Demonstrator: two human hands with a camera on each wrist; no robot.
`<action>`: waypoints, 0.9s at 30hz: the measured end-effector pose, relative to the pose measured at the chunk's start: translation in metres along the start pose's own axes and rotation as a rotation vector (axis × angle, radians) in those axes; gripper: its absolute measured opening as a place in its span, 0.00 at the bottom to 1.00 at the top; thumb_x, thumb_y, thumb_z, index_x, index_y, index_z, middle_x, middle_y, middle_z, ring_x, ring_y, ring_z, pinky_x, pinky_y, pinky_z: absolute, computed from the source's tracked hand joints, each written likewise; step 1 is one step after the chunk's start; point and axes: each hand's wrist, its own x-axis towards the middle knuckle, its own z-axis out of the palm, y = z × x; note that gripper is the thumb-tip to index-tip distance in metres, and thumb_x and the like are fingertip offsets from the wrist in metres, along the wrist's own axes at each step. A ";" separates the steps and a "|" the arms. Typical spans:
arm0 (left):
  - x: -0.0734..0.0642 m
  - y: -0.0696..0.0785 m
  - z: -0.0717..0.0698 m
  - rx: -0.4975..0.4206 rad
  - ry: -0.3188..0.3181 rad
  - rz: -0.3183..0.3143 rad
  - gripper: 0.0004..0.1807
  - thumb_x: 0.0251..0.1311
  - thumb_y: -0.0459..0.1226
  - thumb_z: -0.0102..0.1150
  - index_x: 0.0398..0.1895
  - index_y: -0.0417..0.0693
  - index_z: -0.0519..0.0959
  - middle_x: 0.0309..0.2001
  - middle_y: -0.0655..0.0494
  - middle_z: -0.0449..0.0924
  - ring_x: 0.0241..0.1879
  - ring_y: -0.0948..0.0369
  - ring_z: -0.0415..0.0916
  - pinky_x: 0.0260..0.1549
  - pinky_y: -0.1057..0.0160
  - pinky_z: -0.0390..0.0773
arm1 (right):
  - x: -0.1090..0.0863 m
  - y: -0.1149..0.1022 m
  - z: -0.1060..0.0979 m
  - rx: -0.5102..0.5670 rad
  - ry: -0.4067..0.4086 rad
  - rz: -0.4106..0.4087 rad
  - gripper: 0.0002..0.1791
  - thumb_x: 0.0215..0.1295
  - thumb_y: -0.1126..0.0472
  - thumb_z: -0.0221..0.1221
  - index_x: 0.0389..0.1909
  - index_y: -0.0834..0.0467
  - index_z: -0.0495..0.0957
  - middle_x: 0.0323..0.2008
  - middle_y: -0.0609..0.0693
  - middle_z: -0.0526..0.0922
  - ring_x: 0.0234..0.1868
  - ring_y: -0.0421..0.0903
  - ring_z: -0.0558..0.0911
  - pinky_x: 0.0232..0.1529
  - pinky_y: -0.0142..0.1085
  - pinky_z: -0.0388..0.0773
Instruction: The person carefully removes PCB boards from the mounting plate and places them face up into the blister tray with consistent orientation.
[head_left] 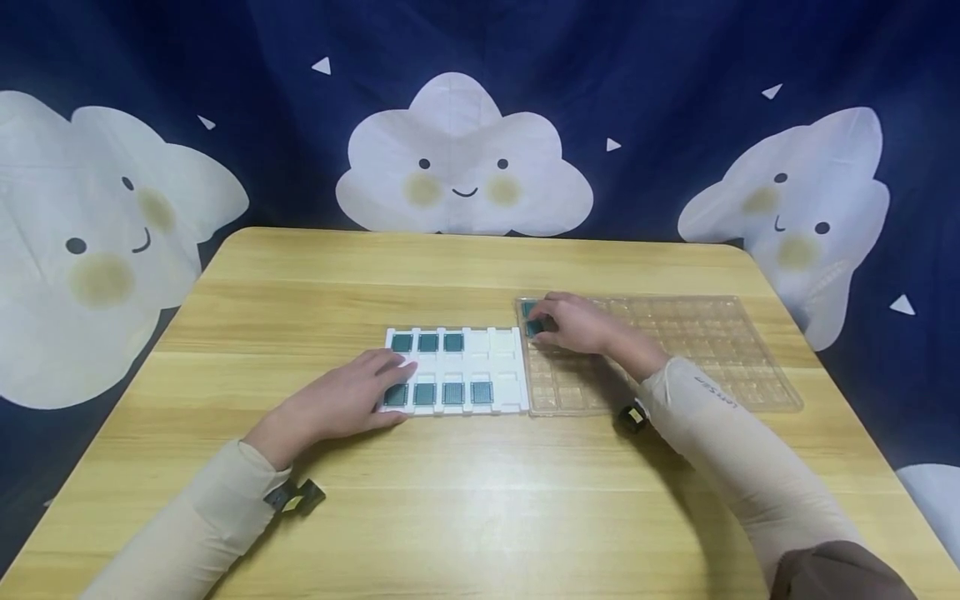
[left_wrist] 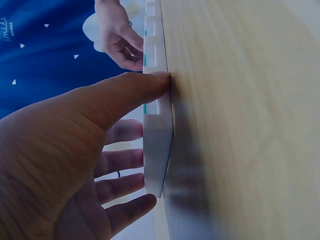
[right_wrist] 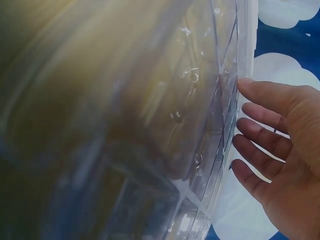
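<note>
A white tray [head_left: 442, 364] lies in the middle of the table, with green square chips [head_left: 453, 393] in two rows of pockets. My left hand [head_left: 348, 396] rests at its left end, fingers extended; in the left wrist view the thumb [left_wrist: 145, 87] touches the tray's side. To the right stands a clear plastic tray [head_left: 675, 350] with many compartments. At its far left corner my right hand [head_left: 573, 323] has thumb and index finger about a green chip [head_left: 534, 327]; another chip [head_left: 529, 307] lies just beyond. The right wrist view hides the chip.
The white tray's right end has bare pockets [head_left: 506, 342]. Both trays stand side by side on the wooden table [head_left: 480, 492]. A dark blue curtain [head_left: 637, 67] with cloud figures hangs behind the table's far edge. A small black device is on each wrist.
</note>
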 end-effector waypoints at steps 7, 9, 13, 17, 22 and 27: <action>0.000 0.000 0.000 0.001 -0.004 0.002 0.40 0.64 0.57 0.57 0.72 0.43 0.65 0.67 0.42 0.65 0.67 0.45 0.61 0.66 0.46 0.63 | 0.001 -0.002 0.000 0.004 0.033 -0.043 0.20 0.63 0.55 0.66 0.52 0.61 0.81 0.45 0.56 0.80 0.44 0.53 0.79 0.50 0.47 0.77; 0.000 0.000 -0.001 0.000 -0.007 0.003 0.40 0.64 0.57 0.57 0.72 0.43 0.65 0.67 0.41 0.65 0.67 0.44 0.60 0.66 0.46 0.62 | 0.003 -0.006 -0.002 0.012 0.044 -0.056 0.19 0.63 0.55 0.66 0.51 0.61 0.81 0.45 0.56 0.80 0.44 0.53 0.79 0.50 0.47 0.77; 0.000 0.000 -0.001 0.002 -0.013 0.001 0.40 0.64 0.57 0.57 0.72 0.43 0.65 0.67 0.41 0.65 0.67 0.44 0.60 0.66 0.45 0.62 | 0.007 -0.014 -0.005 0.026 0.053 -0.076 0.20 0.63 0.54 0.65 0.52 0.61 0.80 0.46 0.56 0.80 0.47 0.53 0.79 0.53 0.46 0.75; 0.001 0.000 -0.002 0.006 -0.001 0.003 0.40 0.63 0.57 0.58 0.71 0.43 0.65 0.66 0.41 0.65 0.66 0.44 0.61 0.66 0.45 0.63 | 0.010 -0.022 -0.008 0.042 0.060 -0.079 0.22 0.63 0.54 0.65 0.54 0.61 0.79 0.46 0.54 0.81 0.48 0.52 0.79 0.55 0.45 0.75; 0.001 -0.001 -0.003 0.000 -0.002 -0.001 0.40 0.63 0.57 0.58 0.71 0.43 0.66 0.66 0.41 0.65 0.67 0.44 0.61 0.66 0.46 0.63 | 0.008 -0.033 -0.010 0.069 0.042 -0.065 0.22 0.64 0.52 0.64 0.55 0.60 0.79 0.50 0.52 0.80 0.50 0.51 0.79 0.56 0.45 0.75; 0.001 -0.001 -0.001 -0.006 -0.022 -0.006 0.40 0.64 0.58 0.57 0.72 0.44 0.64 0.67 0.41 0.64 0.67 0.44 0.60 0.67 0.45 0.62 | 0.003 -0.041 -0.006 0.076 0.034 -0.088 0.23 0.65 0.51 0.64 0.56 0.59 0.79 0.54 0.51 0.80 0.56 0.50 0.77 0.61 0.45 0.72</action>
